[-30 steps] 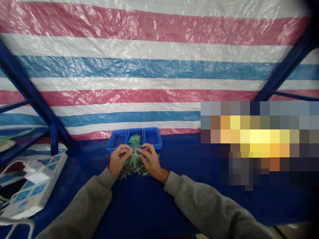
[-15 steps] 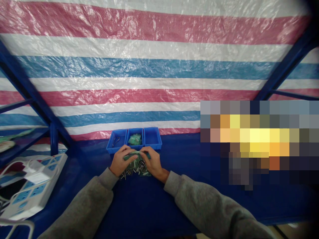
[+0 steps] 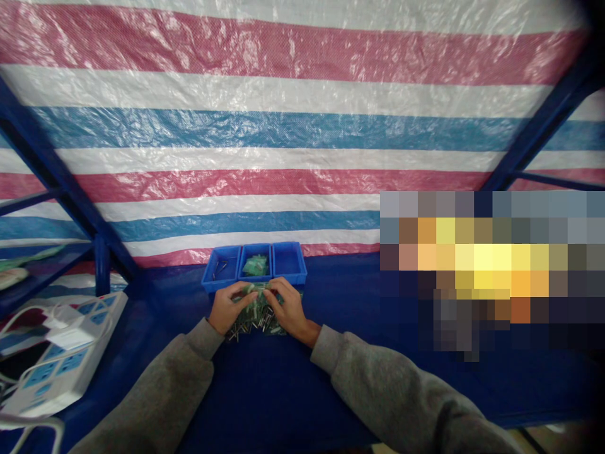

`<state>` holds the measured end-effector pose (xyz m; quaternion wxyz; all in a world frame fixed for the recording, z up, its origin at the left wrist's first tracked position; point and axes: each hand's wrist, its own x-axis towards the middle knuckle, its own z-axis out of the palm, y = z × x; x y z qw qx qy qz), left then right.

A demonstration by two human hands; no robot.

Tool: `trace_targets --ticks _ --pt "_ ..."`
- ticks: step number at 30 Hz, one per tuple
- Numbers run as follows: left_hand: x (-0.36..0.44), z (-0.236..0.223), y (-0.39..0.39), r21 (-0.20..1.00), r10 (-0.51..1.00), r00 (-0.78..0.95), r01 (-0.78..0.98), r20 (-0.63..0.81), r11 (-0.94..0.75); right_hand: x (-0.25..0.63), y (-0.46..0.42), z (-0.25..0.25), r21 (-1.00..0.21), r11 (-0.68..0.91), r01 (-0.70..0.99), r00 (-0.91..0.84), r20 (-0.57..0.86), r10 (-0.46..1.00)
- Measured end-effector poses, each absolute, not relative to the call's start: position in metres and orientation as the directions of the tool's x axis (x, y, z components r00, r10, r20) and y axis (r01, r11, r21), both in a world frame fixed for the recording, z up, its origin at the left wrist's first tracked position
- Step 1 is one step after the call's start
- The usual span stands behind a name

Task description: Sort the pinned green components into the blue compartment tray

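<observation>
Pinching a small bag (image 3: 258,287) by the upper edge with both hands, in a grip partly hidden by the fingers. Bent inward from either side: left hand (image 3: 230,308) and right hand (image 3: 288,308), with thumbs toward the chest, fingertips behind the film, and only a narrow gap between. Held just above a loose pile on the worktop (image 3: 283,391), directly in front of the middle bin (image 3: 256,280).

Likely to handle as very light and limp, folding at the slightest push and springing back little. Probably slick too, and apt to slide between dry fingertips. Should take gentle pulling, but could stretch or tear if tugged hard at one spot. Best to take hold near the two top corners, one in each hand, thumb flat against fingertips. Avoid bunching up the middle. Beware of the metal pieces (image 3: 244,329) below: hard, stiff, perhaps able to poke through thin film.

Looks clear with a green tint, shiny along the folds, creased, and thin enough to let light through. Seems much like the green packets (image 3: 256,265) in the middle bin. Impossible to tell at this size whether filled or flat, or to read any print.
</observation>
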<state>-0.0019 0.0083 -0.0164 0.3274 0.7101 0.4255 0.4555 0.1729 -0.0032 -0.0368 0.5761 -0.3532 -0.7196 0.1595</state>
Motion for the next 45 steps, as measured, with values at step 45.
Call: trace_targets --ticks 45 --pt "-0.002 -0.007 0.003 0.628 0.826 0.185 0.569 0.532 -0.531 0.171 -0.004 -0.039 -0.673 0.657 0.338 -0.017 0.694 0.72"
